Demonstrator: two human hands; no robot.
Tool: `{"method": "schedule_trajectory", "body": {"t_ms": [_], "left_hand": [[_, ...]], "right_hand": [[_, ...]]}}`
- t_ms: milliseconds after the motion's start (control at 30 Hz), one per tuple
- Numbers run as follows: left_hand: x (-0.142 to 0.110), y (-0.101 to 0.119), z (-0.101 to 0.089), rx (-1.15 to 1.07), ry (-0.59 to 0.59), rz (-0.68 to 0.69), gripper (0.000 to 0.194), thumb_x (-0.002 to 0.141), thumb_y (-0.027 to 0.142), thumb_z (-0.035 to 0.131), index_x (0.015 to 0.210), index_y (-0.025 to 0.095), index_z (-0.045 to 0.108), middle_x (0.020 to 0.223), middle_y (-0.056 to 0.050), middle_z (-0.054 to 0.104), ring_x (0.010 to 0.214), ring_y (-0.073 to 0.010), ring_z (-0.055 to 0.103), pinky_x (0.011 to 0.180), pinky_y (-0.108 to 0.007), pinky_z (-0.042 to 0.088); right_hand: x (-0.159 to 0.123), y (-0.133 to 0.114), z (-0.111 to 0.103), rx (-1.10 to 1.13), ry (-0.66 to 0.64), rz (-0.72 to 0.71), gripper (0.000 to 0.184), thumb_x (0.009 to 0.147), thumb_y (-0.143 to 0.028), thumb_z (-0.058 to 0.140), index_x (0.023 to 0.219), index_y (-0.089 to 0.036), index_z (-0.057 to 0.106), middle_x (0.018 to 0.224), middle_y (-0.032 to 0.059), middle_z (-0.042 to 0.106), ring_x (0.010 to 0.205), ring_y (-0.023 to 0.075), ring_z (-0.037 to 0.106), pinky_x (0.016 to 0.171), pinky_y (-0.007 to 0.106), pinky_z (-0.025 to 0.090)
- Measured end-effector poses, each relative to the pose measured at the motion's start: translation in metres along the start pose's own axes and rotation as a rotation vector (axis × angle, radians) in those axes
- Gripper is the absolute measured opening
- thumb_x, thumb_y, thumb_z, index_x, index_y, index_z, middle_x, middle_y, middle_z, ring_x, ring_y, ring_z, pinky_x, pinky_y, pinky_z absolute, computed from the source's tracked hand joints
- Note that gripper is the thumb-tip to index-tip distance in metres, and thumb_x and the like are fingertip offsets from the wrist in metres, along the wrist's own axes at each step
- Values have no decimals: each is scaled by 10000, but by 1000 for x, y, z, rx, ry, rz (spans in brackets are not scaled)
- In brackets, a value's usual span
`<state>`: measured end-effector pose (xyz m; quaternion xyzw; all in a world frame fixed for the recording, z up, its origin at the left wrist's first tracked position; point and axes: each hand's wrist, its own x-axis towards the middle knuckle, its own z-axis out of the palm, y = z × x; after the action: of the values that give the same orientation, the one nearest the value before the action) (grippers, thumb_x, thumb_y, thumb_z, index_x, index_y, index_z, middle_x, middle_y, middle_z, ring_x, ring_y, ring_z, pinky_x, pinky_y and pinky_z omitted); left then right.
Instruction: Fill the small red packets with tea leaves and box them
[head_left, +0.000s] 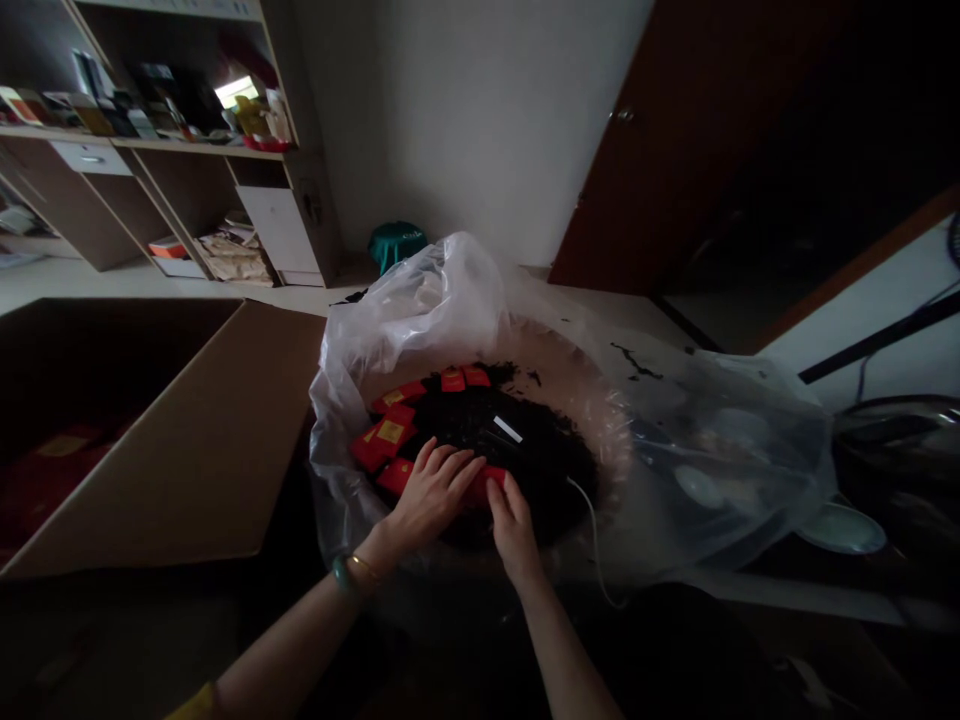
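Observation:
A big clear plastic bag [390, 320] stands open in front of me, holding a heap of dark loose leaves [517, 440] and several small red packets with yellow labels [390, 432]. My left hand [431, 495] lies over a red packet [480, 482] at the near edge of the heap, fingers together on it. My right hand [512, 525] meets the same packet from the right, fingers curled on its edge. A small white strip [508, 429] lies on the leaves just beyond my hands.
A large open cardboard box [195, 440] with red packets inside stands to the left. White dishes [840, 528] sit at the right, one under the plastic. A shelf unit [172, 150] and a brown door [675, 150] lie behind. A white cord [592, 520] trails from the heap.

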<state>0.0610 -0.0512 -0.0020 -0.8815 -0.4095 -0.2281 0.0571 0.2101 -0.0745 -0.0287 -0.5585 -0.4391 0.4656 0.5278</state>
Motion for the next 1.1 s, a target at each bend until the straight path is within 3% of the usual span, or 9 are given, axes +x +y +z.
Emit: {"method": "schedule_trajectory", "body": {"t_ms": [133, 267, 333, 533, 667, 800, 900, 967, 1100], "left_hand": [[-2, -12, -1, -43, 21, 48, 426, 898, 272, 519, 1314, 187, 490, 1191, -115, 605, 1052, -247, 521, 1006, -465, 357], [-4, -19, -5, -78, 10, 70, 455, 886, 400, 538, 1279, 171, 522, 1113, -127, 620, 926, -235, 534, 813, -385, 433], [-5, -20, -4, -84, -3, 62, 467, 872, 408, 562, 1272, 169, 528, 1097, -123, 631, 950, -244, 533, 824, -391, 420], [-6, -22, -2, -145, -9, 4, 521, 787, 432, 671, 1233, 189, 558, 1146, -102, 664, 1195, -308, 452, 993, -467, 292], [-7, -23, -3, -199, -53, -36, 518, 769, 396, 692, 1229, 192, 567, 1141, -104, 678, 1151, -295, 486, 946, -449, 320], [-6, -25, -8, -238, -72, -119, 521, 716, 300, 728, 1207, 193, 590, 1076, -100, 698, 1057, -284, 530, 910, -444, 357], [-6, -30, -11, -285, -32, -205, 458, 695, 246, 726, 1141, 207, 630, 1002, -84, 711, 1011, -275, 549, 898, -440, 389], [-6, -36, -10, -343, 60, -275, 392, 693, 237, 720, 1080, 214, 655, 979, -76, 710, 1003, -267, 562, 904, -431, 410], [-9, -57, -7, -524, 341, -535, 336, 649, 295, 749, 962, 195, 675, 909, -63, 698, 863, -223, 611, 809, -361, 483]], "right_hand": [[1, -9, -3, 111, -142, 46, 551, 746, -537, 659, 1194, -218, 623, 1252, 74, 630, 1188, 271, 546, 1023, 413, 417], [3, -19, -3, 149, -304, 111, 487, 735, -569, 662, 1042, -193, 705, 1033, 69, 722, 1039, 272, 622, 963, 427, 448], [4, -20, -1, 157, -329, 144, 497, 740, -607, 638, 967, -173, 727, 949, 71, 735, 988, 267, 634, 958, 432, 441], [8, -10, 4, 226, -289, 192, 589, 712, -682, 610, 1014, -186, 709, 1009, 67, 720, 1043, 263, 607, 974, 416, 424], [15, -6, 5, 253, -338, 204, 588, 725, -697, 587, 972, -178, 709, 939, 60, 723, 1010, 262, 614, 948, 423, 437], [21, -12, 9, 245, -465, 176, 600, 781, -715, 499, 940, -174, 705, 854, 49, 717, 971, 244, 622, 908, 403, 457], [25, -22, 13, 179, -533, 117, 586, 818, -695, 461, 890, -167, 705, 799, 36, 710, 911, 228, 633, 871, 380, 477], [28, -28, 13, 131, -490, 52, 540, 835, -653, 478, 851, -163, 705, 799, 40, 712, 887, 223, 641, 866, 373, 483], [37, -29, 17, 45, -207, -130, 476, 885, -570, 422, 934, -177, 685, 954, 85, 708, 946, 232, 639, 864, 381, 491]]}}
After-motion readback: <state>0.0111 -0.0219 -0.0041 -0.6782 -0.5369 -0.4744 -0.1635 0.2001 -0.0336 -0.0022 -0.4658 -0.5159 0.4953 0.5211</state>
